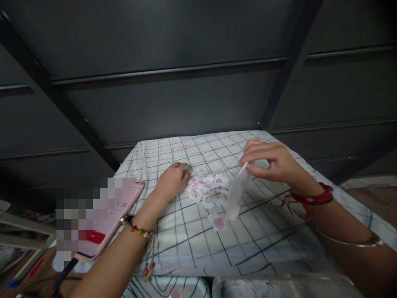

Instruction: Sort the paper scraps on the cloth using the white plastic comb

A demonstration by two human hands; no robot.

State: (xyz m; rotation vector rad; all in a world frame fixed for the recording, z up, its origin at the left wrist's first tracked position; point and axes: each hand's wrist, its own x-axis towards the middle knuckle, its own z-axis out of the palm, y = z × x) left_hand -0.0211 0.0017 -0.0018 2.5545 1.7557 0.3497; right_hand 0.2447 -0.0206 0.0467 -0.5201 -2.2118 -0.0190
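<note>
My right hand (269, 161) pinches the top edge of a small translucent plastic bag (237, 194) between thumb and fingers. The bag hangs down, its lower end at the tablecloth. Just left of it lies a loose pile of torn white paper scraps (201, 186), some stained pink. One square scrap with a pink blot (218, 222) lies apart in front of the bag. At the pile's left edge, my left hand (174, 178) rests with its fingers curled. Something small and greyish shows at its fingertips, too blurred to name.
A white checked cloth (198, 244) covers the table, which stands against a dark panelled wall (173, 103). A phone (108, 223) is propped left of my left forearm, partly pixelated. Below the front edge are a pale container (204, 287) and a clear plastic one (279, 287).
</note>
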